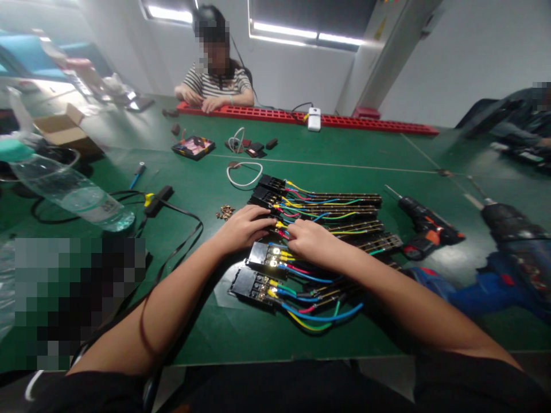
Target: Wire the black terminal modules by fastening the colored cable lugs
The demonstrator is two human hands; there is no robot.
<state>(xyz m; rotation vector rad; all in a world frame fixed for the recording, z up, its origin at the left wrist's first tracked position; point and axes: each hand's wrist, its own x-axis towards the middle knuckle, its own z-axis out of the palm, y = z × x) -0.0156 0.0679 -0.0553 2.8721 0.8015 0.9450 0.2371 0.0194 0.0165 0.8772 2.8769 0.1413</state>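
Note:
Several black terminal blocks with red, blue, yellow and green wires lie in a row on the green table. Long dark strips run right from them. My left hand rests on the middle block, fingers curled down onto it. My right hand meets it from the right, fingertips pinched at a yellow wire end. What either hand grips is too small to make out. A small heap of brass screws lies just left of my left hand.
Two cordless drills lie at the right. A water bottle and black cables are at the left. A white cable loop lies behind the blocks. One person sits across the table by a red strip; another sits far right.

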